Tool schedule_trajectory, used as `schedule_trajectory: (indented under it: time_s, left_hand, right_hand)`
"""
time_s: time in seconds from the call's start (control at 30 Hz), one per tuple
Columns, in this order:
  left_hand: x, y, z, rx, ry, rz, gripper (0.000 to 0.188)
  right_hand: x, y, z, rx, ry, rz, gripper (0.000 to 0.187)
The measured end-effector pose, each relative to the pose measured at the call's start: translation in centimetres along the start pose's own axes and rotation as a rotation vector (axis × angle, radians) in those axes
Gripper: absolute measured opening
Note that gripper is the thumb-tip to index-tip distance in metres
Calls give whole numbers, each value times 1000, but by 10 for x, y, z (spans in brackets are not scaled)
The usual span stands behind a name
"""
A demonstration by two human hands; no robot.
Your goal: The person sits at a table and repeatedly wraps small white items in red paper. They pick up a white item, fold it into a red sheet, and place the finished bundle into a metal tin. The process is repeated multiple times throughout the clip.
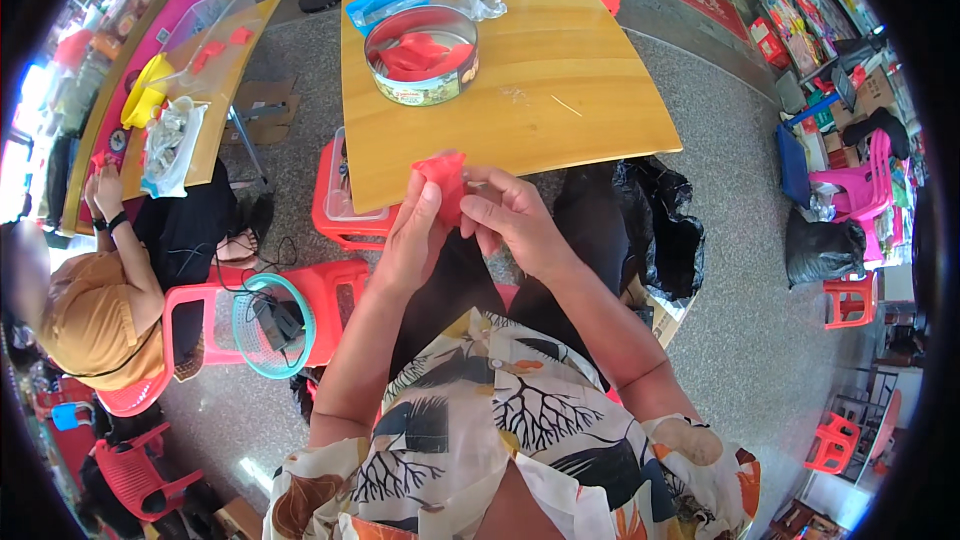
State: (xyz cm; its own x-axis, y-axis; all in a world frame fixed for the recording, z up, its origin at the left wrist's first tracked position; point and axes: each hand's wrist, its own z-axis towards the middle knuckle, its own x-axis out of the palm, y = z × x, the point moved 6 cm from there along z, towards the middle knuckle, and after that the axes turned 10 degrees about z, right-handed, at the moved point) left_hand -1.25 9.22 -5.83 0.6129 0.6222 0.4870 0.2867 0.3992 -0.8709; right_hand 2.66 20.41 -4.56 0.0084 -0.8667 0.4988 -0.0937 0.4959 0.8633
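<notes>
In front of my chest, just off the near edge of the table, I hold up a small red piece of thin, soft material [447, 180]. My left hand [411, 225] is closed on its left side, the thumb lying along the front. At its right edge my right hand [512, 220] has its fingers curled in, thumb and fingertips gripping the material. On the table stands a round, open tin [428, 92] with several similar red pieces [415, 52] inside. What the red piece is exactly, I cannot tell.
The wooden table [560, 45] also bears a blue tray [385, 2], a clear plastic bag [482, 0] and thin sticks [566, 105]. A black bag [672, 230] hangs open at the right. To the left, a person [95, 310] works at another table; a turquoise basket [272, 325] stands between us.
</notes>
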Motion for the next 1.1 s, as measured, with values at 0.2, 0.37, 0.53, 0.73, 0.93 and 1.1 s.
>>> schedule_trajectory:
  time_s: [0.2, 0.37, 0.53, 0.73, 0.93, 1.1]
  left_hand:
    - [-10, 16, 5, 39, -218, -88, 42]
    - [-11, 24, 4, 21, -215, -70, 41]
    - [-7, 18, 3, 31, -167, 3, 42]
    - [-5, 24, 3, 79, -163, 52, 44]
    - [-5, 21, 5, 17, -134, 11, 45]
    - [-11, 20, 11, 27, -222, -93, 44]
  right_hand:
    - [-8, -7, 5, -272, -200, -42, 25]
    - [0, -6, 5, -393, -236, -230, 22]
    - [-4, -18, 7, -154, -227, -85, 23]
    - [1, -16, 15, -97, -11, -6, 25]
    - [1, 8, 21, -490, -70, -614, 24]
    - [-9, -27, 27, -252, -141, -268, 19]
